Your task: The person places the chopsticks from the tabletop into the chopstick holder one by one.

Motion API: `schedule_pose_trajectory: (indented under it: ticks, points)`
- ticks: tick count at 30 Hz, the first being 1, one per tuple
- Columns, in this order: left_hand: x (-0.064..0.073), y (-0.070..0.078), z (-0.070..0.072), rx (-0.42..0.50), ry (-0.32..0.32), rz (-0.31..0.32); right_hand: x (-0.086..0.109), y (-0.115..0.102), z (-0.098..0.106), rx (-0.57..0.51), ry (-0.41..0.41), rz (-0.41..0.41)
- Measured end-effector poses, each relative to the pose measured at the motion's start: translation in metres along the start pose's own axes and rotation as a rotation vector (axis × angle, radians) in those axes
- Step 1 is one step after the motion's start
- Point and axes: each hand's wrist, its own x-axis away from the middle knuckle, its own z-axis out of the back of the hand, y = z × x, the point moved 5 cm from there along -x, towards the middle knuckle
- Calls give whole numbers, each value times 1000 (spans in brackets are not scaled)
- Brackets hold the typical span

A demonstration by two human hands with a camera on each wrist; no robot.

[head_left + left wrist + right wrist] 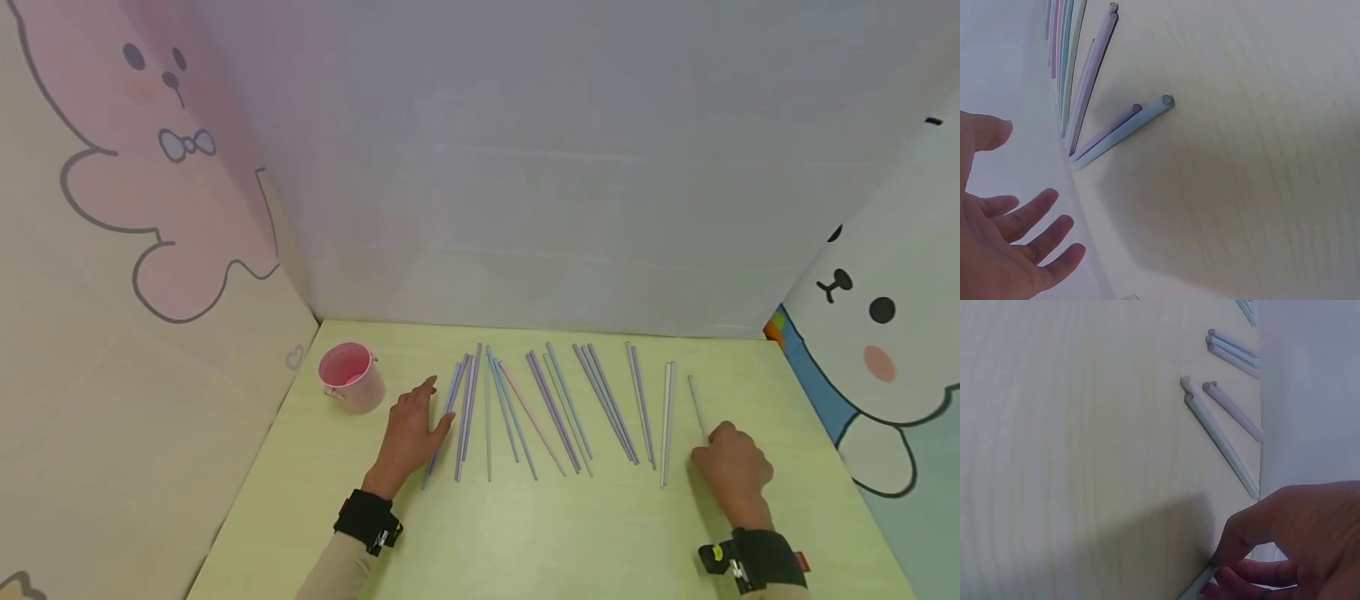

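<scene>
My right hand [735,467] pinches a pale blue-green straw [697,404] between thumb and fingers at the right end of a spread of straws. In the right wrist view, one end of that straw [1196,586] sticks out past the fingertips, close to the tabletop. Over at the left end, my left hand [408,429] hovers with spread fingers beside a purple and a blue straw [1124,128], holding nothing. Purple, blue, green, white and pink straws lie between the hands, among them a pink straw [531,417] and a white straw [666,425].
A small pink bucket [362,395] with side handles stands at the back left, just beyond the left hand. The pale yellow tabletop [555,533] meets a plain back wall [525,208] and side walls printed with cartoon animals.
</scene>
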Motion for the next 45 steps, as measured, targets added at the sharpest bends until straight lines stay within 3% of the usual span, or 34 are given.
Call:
schedule_pose_trajectory:
  ticks: [7,13,20,27,35,45]
  points:
    - [1,3,-6,48,-49,-28,-3,0,5,70,-93,-36]
    - [3,6,-4,75,-56,-19,0,5,9,37,-167,-57]
    - [4,9,-6,113,-50,-39,14,-9,25,-10,-109,-34]
    - [5,20,-7,240,-17,-44,30,-48,33,-84,3,119]
    - [6,41,-3,340,1,-73,55,-106,24,-200,123,314]
    - [7,62,4,418,11,-109,89,-170,9,-309,142,460]
